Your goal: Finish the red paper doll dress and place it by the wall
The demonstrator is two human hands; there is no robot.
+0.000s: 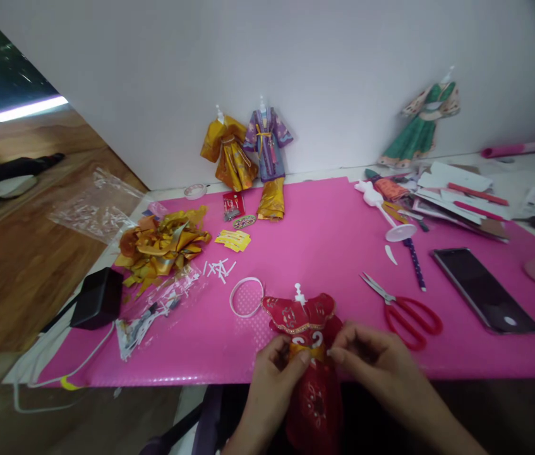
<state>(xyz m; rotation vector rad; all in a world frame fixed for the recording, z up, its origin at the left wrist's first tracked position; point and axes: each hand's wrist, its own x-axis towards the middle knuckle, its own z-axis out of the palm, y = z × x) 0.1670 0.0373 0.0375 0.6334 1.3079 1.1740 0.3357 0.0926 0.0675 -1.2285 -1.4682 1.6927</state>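
Note:
A red doll dress with gold trim and a yellow waistband lies partly over the front edge of the pink mat. A white peg-like neck sticks up from its collar. My left hand is closed on the dress at the left of the waist, thumb on the band. At the right of the waist, my right hand is pinched together. A tiny pale bit shows at its fingertips, too small to name. Two white curls sit above the band. Beside the dress lie a white ring and red-handled scissors.
A phone lies right on the pink mat. Gold scraps, white strips and a black box are left. Yellow, purple and green doll dresses lean on the wall. A white stand lies tipped over.

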